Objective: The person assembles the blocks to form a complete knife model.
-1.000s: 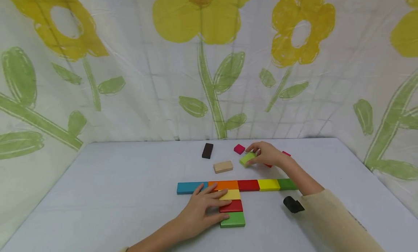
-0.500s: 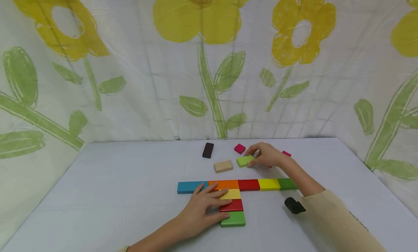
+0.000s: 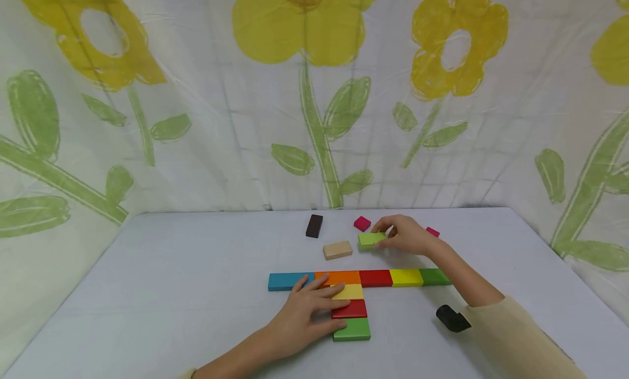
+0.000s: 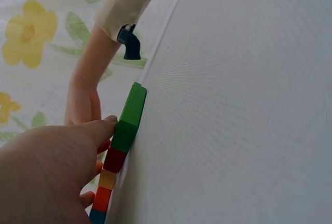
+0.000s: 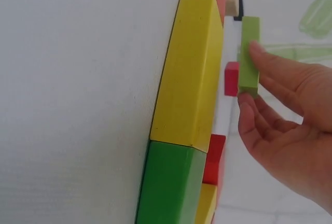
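With thumb and fingers, my right hand (image 3: 407, 235) pinches a lime-green block (image 3: 369, 240) behind the row; in the right wrist view that block (image 5: 249, 53) appears raised. My left hand (image 3: 304, 316) lies with spread, extended fingers along a T of flat blocks. Its crossbar runs blue (image 3: 287, 282), orange, red, yellow (image 3: 407, 277) and dark green, the last partly behind my right forearm. Down the stem come a pale yellow block (image 3: 351, 291), a red block (image 3: 352, 309) and a green block (image 3: 355, 330). The left thumb touches the green block.
Behind the crossbar lie a natural wood block (image 3: 337, 250), a dark brown block (image 3: 314, 226) and two pink pieces, one a pink block (image 3: 362, 223). The right wrist view also shows a red block (image 5: 213, 159) and a yellow block (image 5: 206, 203) beyond the row.
The lime-green block has turned from slanted to nearly level and appears slightly higher. My right sleeve has shifted a little to the right; the left hand stays in place.
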Motion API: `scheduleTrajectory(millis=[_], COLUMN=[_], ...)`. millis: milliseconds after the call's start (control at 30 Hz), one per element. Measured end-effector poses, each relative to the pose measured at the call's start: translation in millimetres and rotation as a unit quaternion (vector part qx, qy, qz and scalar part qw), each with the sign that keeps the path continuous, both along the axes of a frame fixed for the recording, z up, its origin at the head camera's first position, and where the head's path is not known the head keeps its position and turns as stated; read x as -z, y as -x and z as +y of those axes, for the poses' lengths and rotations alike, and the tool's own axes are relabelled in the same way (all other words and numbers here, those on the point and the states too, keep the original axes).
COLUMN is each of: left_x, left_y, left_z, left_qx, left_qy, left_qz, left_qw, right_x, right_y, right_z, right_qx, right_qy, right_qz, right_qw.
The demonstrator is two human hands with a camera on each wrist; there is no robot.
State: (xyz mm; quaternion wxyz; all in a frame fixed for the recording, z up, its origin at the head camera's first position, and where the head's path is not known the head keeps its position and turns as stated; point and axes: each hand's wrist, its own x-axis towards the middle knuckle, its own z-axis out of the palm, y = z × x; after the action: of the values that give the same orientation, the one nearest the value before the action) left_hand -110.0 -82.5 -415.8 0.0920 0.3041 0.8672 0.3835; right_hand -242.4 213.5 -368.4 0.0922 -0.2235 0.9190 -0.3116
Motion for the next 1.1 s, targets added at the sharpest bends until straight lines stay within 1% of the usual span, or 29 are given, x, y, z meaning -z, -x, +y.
scheduleTrajectory(millis=[100, 300, 633, 867, 967, 1100], left_x=[1.1, 2.2, 0.6, -0.5, -2.2, -4.2], left_y=[0.5, 0.7, 0.5, 0.5, -0.7, -2.5], left_z=[0.2, 0.4, 0.8, 1.2, 1.4, 1.5], left_qx=[-0.001, -0.003, -0.003, -0.004, -0.007, -0.010], left_qy=[-0.001, 0.000, 0.012, 0.025, 0.027, 0.037], left_qz=[-0.001, 0.009, 0.013, 0.023, 0.029, 0.034], left_qw=[1.0000, 1.0000, 0.9998, 0.9994, 0.9992, 0.9987], right_x=[-1.5, -4.9, -11.7, -13.0, -11.9, -8.3], right_y=[-5.7, -18.2, -47.1, -65.3, -72.9, -82.5], right_z=[0, -2, 1, 5, 5, 6], right_qx=[0.006, 0.014, 0.011, 0.010, 0.016, 0.014], right_qy=[0.004, 0.011, 0.034, 0.039, 0.045, 0.061], right_qz=[0.003, 0.009, 0.016, 0.051, 0.051, 0.038], right_qw=[1.0000, 0.9998, 0.9992, 0.9979, 0.9976, 0.9973])
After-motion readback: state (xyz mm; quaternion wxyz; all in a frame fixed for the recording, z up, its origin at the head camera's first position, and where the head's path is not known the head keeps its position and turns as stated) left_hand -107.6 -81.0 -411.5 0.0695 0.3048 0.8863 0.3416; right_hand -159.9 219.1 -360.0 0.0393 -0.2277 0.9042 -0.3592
